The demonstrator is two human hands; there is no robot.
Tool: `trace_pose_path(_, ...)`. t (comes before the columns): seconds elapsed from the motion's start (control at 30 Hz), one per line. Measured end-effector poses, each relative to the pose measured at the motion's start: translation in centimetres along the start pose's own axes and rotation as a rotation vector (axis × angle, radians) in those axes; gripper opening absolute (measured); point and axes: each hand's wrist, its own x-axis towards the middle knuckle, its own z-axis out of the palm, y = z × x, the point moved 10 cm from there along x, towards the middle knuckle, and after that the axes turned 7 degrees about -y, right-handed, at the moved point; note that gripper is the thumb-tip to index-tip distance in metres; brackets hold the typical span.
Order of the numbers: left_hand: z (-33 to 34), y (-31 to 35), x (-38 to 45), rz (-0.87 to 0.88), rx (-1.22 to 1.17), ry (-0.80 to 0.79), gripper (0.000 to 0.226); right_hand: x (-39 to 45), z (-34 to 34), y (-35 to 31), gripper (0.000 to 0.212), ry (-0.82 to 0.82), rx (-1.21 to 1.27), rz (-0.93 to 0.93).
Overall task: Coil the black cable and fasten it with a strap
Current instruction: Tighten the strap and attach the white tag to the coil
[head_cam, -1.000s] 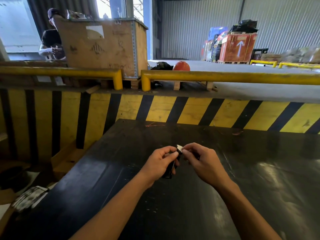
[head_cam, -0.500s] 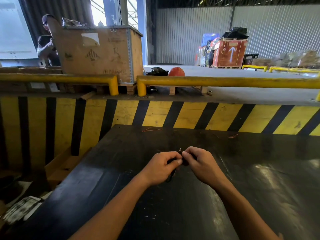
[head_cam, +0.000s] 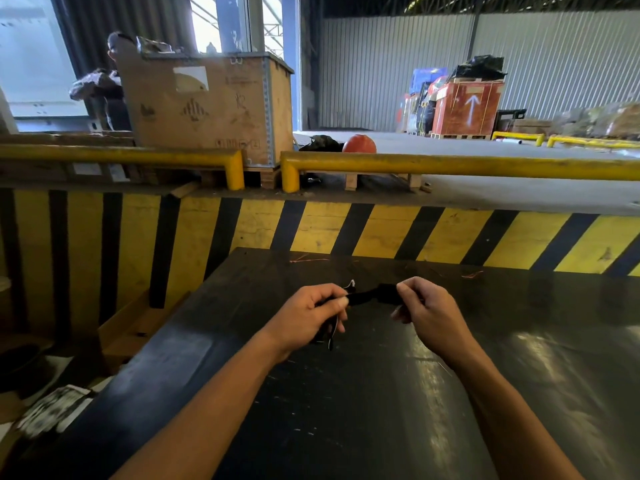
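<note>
My left hand point(head_cam: 306, 315) is closed around a small bundle of coiled black cable point(head_cam: 325, 336), whose lower end pokes out below the fist; a small white tip shows just above the fingers. A black strap point(head_cam: 372, 293) stretches from that bundle to the right. My right hand point(head_cam: 427, 306) pinches the strap's free end between thumb and fingers. Both hands hover just above a black table point(head_cam: 346, 410). Most of the cable is hidden inside my left fist.
A yellow-and-black striped barrier point(head_cam: 311, 230) rises behind the table, with yellow rails point(head_cam: 450, 166) above it. A large wooden crate point(head_cam: 207, 109) and a person point(head_cam: 104, 88) stand at the back left. Boxes and clutter lie on the floor at lower left.
My hands were together at the bundle; now my right hand has moved right, drawing the black strap out taut from the cable in my left hand.
</note>
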Motion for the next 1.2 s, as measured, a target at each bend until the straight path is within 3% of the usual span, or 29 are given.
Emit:
trace_pose_path(0.13, 0.3, 0.9, 0.0, -0.025, -0.058, -0.103, 0.018, -0.3, 0.6, -0.8, 0.012, -0.065, 0.336, -0.025)
trace_pose_path(0.3, -0.6, 1.6, 0.2, -0.095, -0.014, -0.145, 0.018, -0.9, 1.7, -1.3, 0.029, -0.192, 0.161, -0.061)
trace_pose_path(0.4, -1.0, 1.7, 0.4, -0.135, 0.011, -0.156, 0.019, -0.9, 2.4, -1.5, 0.013, -0.248, 0.044, -0.097)
trace_pose_path(0.47, -0.8, 2.0, 0.5, -0.132, 0.016, -0.180, 0.020, -0.9, 2.4, -1.4, 0.005, -0.252, 0.079, -0.087)
trace_pose_path(0.67, 0.3, 2.8, 0.5, -0.111, 0.020, -0.237, 0.023, -0.6, 3.8, -1.7, 0.027, -0.293, 0.127, -0.061)
trace_pose_path(0.83, 1.0, 2.8, 0.5, -0.123, 0.016, -0.291, 0.023, -0.9, 4.1, -2.3, 0.016, -0.284, 0.161, -0.105)
trace_pose_path(1.03, 0.3, 2.2, 0.5, -0.134, -0.017, -0.249, 0.021, -1.3, 4.3, -3.0, 0.023, -0.323, 0.047, -0.144)
trace_pose_path(1.2, -1.1, 1.0, 0.7, -0.169, -0.126, -0.103, 0.014, -0.9, 3.1, -2.6, 0.015, -0.259, -0.030, -0.117)
